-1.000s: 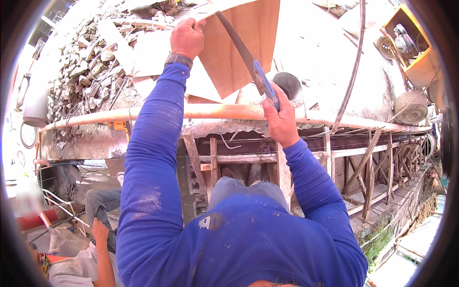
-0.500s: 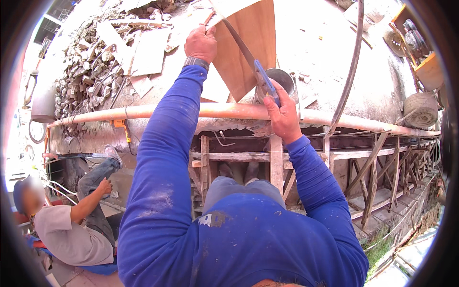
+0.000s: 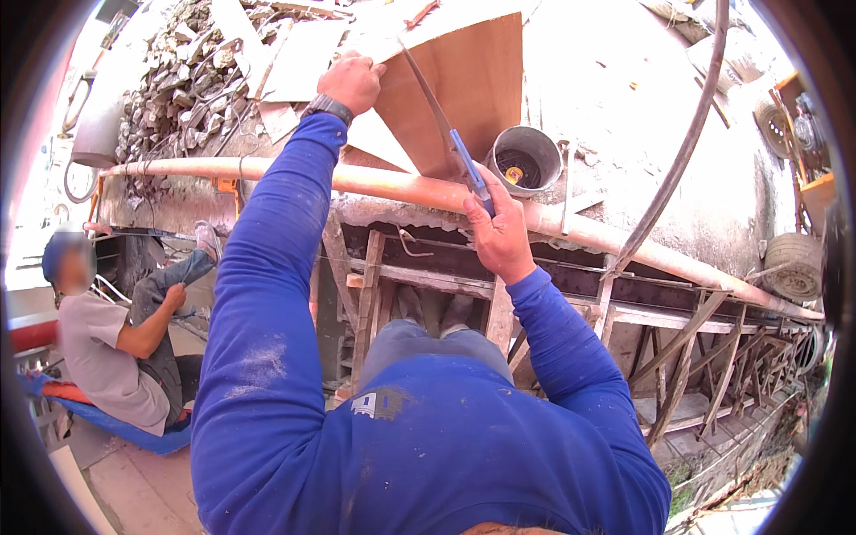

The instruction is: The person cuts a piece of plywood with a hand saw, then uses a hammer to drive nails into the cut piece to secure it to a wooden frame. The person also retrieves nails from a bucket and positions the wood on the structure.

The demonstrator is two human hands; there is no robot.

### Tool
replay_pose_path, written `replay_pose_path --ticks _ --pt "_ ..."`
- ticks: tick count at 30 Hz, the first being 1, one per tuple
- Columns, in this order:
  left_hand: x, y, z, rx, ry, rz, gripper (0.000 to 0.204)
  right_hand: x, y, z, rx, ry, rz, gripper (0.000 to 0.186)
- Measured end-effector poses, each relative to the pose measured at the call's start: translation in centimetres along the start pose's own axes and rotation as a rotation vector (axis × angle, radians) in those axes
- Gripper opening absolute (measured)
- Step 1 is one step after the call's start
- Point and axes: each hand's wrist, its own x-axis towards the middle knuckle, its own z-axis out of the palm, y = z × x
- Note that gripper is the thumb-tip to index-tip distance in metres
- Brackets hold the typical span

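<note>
My right hand (image 3: 501,234) grips the blue handle of a hand saw (image 3: 442,125). The saw's thin blade slants up and left across a brown plywood board (image 3: 473,85). My left hand (image 3: 352,82) presses down on the board's left edge, next to a pale sheet. Both arms are in blue sleeves, and a watch sits on my left wrist. The board lies on a grey concrete slab (image 3: 606,98) just beyond a long orange pipe (image 3: 401,187).
A round bucket (image 3: 524,159) with small items stands right of the board. A rubble pile (image 3: 178,80) lies at the upper left. A black hose (image 3: 682,152) curves across the slab. Wooden props (image 3: 687,357) stand under the slab edge. A person (image 3: 111,348) sits at lower left.
The view has shifted, so the seated person at lower left has come into sight. My hands stay on the board and saw, with the saw blade slightly lower along the board.
</note>
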Motion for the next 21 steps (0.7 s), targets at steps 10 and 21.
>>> replay_pose_path --ticks 10,21 --pt "1.5 4.0 -1.5 -0.006 -0.193 -0.335 0.063 2.1 0.3 -1.1 -0.106 -0.076 0.015 0.052" --pt "1.0 1.0 4.2 -0.163 0.202 -0.355 0.064 2.8 0.2 -0.9 -0.144 -0.117 -0.071 0.051"
